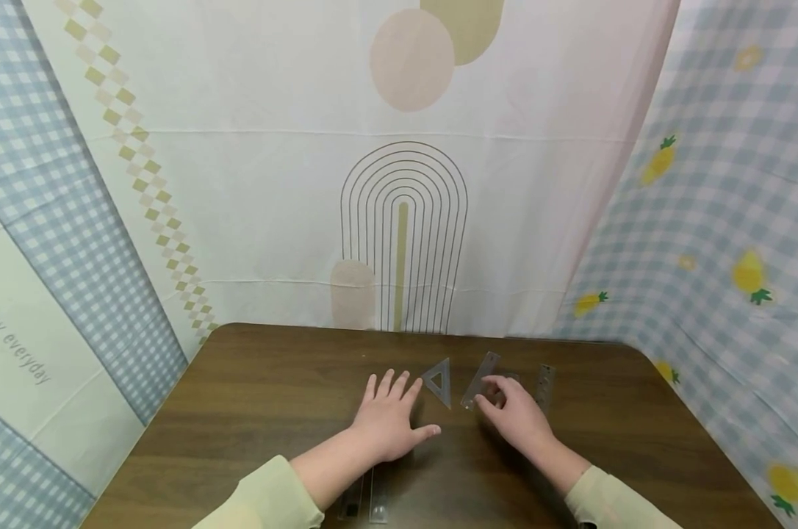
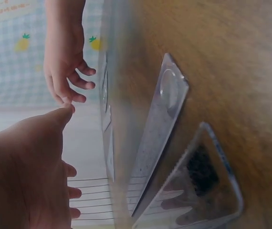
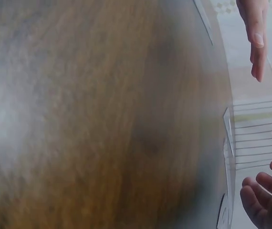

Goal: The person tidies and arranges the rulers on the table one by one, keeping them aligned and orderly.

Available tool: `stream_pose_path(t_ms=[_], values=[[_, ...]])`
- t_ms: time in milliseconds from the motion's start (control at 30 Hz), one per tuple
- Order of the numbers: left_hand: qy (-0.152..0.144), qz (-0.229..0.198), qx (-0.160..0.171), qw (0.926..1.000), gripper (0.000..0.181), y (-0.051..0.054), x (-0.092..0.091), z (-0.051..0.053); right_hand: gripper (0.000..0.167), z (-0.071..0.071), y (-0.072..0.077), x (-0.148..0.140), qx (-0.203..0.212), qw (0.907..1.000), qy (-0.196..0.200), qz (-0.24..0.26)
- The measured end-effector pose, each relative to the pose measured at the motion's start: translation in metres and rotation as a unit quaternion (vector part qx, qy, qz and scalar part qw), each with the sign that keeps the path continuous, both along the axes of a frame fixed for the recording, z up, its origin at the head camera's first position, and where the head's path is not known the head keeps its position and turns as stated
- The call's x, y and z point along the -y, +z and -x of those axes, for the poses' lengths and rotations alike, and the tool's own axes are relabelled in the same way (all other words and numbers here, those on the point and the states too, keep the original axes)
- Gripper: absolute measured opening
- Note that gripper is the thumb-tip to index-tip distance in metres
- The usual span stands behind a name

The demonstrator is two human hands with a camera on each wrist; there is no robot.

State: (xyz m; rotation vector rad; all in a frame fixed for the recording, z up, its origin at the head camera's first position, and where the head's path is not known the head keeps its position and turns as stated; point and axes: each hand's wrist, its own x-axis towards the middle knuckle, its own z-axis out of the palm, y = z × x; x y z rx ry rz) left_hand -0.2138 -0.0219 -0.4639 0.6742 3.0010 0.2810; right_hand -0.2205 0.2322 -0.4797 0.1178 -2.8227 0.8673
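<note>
My left hand (image 1: 389, 419) hovers above the table with fingers spread and thumb out, holding nothing. Just beyond its fingertips lies a clear triangular set square (image 1: 446, 383). Over the right half, my right hand (image 1: 518, 417) hangs with loosely bent fingers; the right wrist view shows nothing in it. A clear ruler (image 1: 481, 378) lies slanted near its fingertips, another ruler (image 1: 545, 382) to its right, and a clear piece partly hidden behind it. Below my left forearm are a ruler with a round lens (image 2: 157, 121) and a clear strip with a black patch (image 2: 203, 171).
The brown wooden table (image 1: 253, 389) has rounded far corners. A white patterned cloth (image 1: 273, 220) hangs behind it. Blue checked cloth with pineapples (image 1: 716, 206) hangs along the right side, and more checked cloth (image 1: 75, 184) on the left.
</note>
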Motion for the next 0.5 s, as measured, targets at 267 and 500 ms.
stream_pose_path(t_ms=[267,500], values=[[0.0,0.013,0.01,0.9999,0.09,0.001,-0.006,0.002,0.044,0.007,0.001,-0.006,0.009,0.9996,0.01,-0.025],[0.005,0.017,0.008,0.9998,0.09,-0.004,-0.016,0.007,0.049,0.017,0.003,-0.014,0.012,0.9987,0.02,-0.044]])
